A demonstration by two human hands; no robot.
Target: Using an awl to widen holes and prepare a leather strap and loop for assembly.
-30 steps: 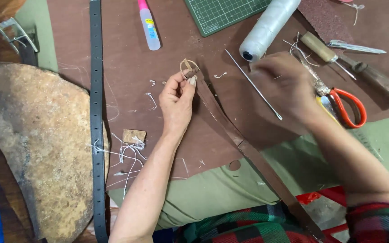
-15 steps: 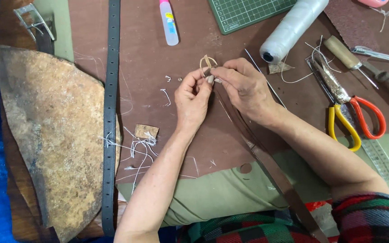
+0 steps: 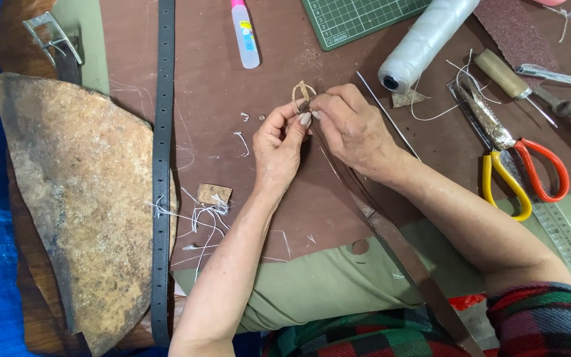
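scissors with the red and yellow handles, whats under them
The scissors lie partly on a clear ruler, which rests on the brown work mat and green cloth. The ruler's upper stretch is hidden beneath the blades, so its far end cannot be seen.

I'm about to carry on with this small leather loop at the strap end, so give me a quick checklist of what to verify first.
1. Small tan leather loop held: ok, pinched between the fingertips of the left hand and right hand.
2. Dark leather strap free to move: ok, it runs from the hands towards the body, nothing on it.
3. Thread through the loop: cannot tell, too small to see.
4. Long needle within reach: ok, lying just beside the right hand.
5. Scissors clear of the hands: ok, lying apart to the right.
6. White thread spool near: ok, above the right hand.
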